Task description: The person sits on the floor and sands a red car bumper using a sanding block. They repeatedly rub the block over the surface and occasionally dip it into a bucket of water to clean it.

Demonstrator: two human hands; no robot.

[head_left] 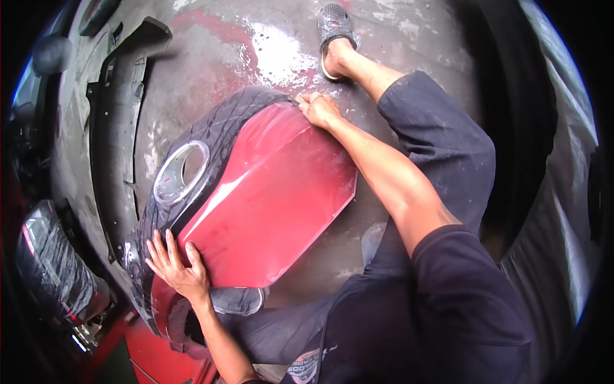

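A large red vehicle body panel [268,205] rests at a slant in front of me, close to my legs. Along its far left side runs a dark, streaked section [220,125] with a round, silver-rimmed opening [181,173]. My left hand [180,272] lies with fingers spread on the near left end, across the dark section and the red edge. At the panel's far right corner, my right hand [318,110] has its fingers curled against the edge. What its fingertips press or hold is partly hidden.
A long dark trim piece [99,128] lies on the worn grey floor [409,32] to the left. Near the lower left stands a dark-wrapped part [61,269], with a red piece [157,352] beside it. My foot in a grey clog [334,29] is beyond the panel. Grey sheeting [563,166] hangs at right.
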